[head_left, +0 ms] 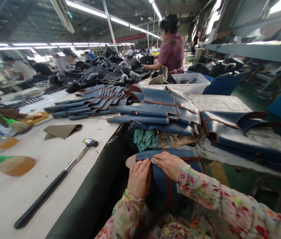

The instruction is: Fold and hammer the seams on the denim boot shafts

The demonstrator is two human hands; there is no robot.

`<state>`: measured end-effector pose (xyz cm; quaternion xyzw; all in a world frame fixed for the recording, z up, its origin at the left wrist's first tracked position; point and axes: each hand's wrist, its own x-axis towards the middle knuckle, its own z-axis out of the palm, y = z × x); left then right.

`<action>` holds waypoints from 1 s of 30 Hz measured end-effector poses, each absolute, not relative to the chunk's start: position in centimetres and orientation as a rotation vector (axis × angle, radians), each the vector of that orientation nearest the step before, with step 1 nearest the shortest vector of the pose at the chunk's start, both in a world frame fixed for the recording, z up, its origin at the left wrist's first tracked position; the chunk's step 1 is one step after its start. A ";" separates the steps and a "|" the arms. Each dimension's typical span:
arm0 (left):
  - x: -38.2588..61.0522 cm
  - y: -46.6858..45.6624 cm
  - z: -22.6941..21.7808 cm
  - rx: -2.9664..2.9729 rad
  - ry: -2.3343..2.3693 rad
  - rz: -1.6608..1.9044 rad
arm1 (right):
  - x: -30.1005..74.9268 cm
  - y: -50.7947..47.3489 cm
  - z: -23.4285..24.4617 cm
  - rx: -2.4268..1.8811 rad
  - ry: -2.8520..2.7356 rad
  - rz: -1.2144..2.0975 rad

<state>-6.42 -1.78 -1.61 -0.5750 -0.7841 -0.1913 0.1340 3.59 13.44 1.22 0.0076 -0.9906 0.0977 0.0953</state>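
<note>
A blue leather bag piece (159,182) with brown leather strips lies in front of me, below the table edge. My left hand (139,178) is closed over its upper left part, fingers bent around the edge. My right hand (167,163) presses on its top near a brown strip, fingers together and gripping it. At the right fingertips, between the hands, shows a small whitish bit (152,161) that I cannot make out. A pale rounded flap (131,161) sticks out left of the piece. The undersides of both hands are hidden.
A black-handled hammer (55,181) lies on the white table (85,176), near a folded brown scrap (63,131) and green-handled glue brushes (16,165). Stacked blue leather pieces (140,109), a green cloth (145,138) and another blue piece (224,124) lie ahead. A co-worker (172,49) stands beyond.
</note>
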 end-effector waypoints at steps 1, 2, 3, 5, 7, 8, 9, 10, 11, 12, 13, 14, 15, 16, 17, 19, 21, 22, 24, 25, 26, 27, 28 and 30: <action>-6.7 -2.0 -1.6 -1.652 -2.272 -0.549 | 3.1 13.3 1.2 0.043 -2.946 0.283; -7.0 -2.3 -1.7 -1.633 -2.271 -0.545 | 2.7 13.1 1.2 0.060 -2.954 0.275; -7.3 -2.6 -1.7 -1.615 -2.272 -0.539 | 2.2 13.0 1.2 0.078 -2.961 0.269; -7.9 -3.2 -1.8 -1.589 -2.273 -0.533 | 1.3 12.6 1.1 0.108 -2.966 0.273; -8.3 -3.7 -1.8 -1.571 -2.272 -0.537 | 0.5 12.2 1.1 0.124 -2.960 0.286; -8.4 -4.0 -1.8 -1.565 -2.274 -0.540 | 0.2 12.0 1.1 0.128 -2.956 0.291; -8.6 -4.2 -1.8 -1.559 -2.277 -0.544 | -0.1 11.8 1.1 0.136 -2.953 0.293; -8.8 -4.3 -1.9 -1.551 -2.285 -0.549 | -0.4 11.7 1.1 0.146 -2.954 0.292; -8.9 -4.5 -1.9 -1.543 -2.296 -0.553 | -0.6 11.5 1.1 0.161 -2.958 0.291; -9.1 -4.6 -2.0 -1.536 -2.310 -0.562 | -0.8 11.5 1.1 0.176 -2.963 0.292; -9.3 -4.7 -2.0 -1.527 -2.325 -0.578 | -0.9 11.4 1.2 0.188 -2.968 0.295; -9.5 -4.9 -2.2 -1.517 -2.334 -0.598 | -0.9 11.3 1.2 0.196 -2.972 0.300; -9.6 -5.0 -2.3 -1.507 -2.340 -0.621 | -1.0 11.3 1.2 0.200 -2.976 0.304; -9.8 -5.1 -2.5 -1.498 -2.341 -0.646 | -1.0 11.3 1.3 0.200 -2.979 0.307; -9.9 -5.2 -2.6 -1.492 -2.340 -0.670 | -1.0 11.2 1.3 0.196 -2.982 0.310; -10.0 -5.3 -2.8 -1.486 -2.334 -0.721 | -1.0 11.1 1.3 0.183 -2.987 0.311; -9.9 -5.2 -2.9 -1.478 -2.327 -0.782 | -1.1 10.8 1.2 0.172 -2.986 0.308; -9.9 -5.2 -2.9 -1.470 -2.323 -0.810 | -1.2 10.7 1.2 0.169 -2.982 0.305; -9.8 -5.1 -2.8 -1.452 -2.322 -0.849 | -1.5 10.3 1.2 0.169 -2.972 0.301; -9.8 -5.0 -2.8 -1.445 -2.325 -0.862 | -1.7 10.1 1.1 0.170 -2.969 0.298; -9.7 -4.9 -2.8 -1.438 -2.329 -0.874 | -1.9 10.0 1.1 0.173 -2.970 0.294; -9.6 -4.9 -2.8 -1.429 -2.333 -0.887 | -2.1 9.9 1.1 0.177 -2.971 0.289; -9.6 -4.9 -2.8 -1.420 -2.338 -0.902 | -2.2 9.8 1.1 0.183 -2.972 0.282; -9.4 -4.9 -2.7 -1.401 -2.352 -0.918 | -2.2 9.7 1.1 0.193 -2.971 0.261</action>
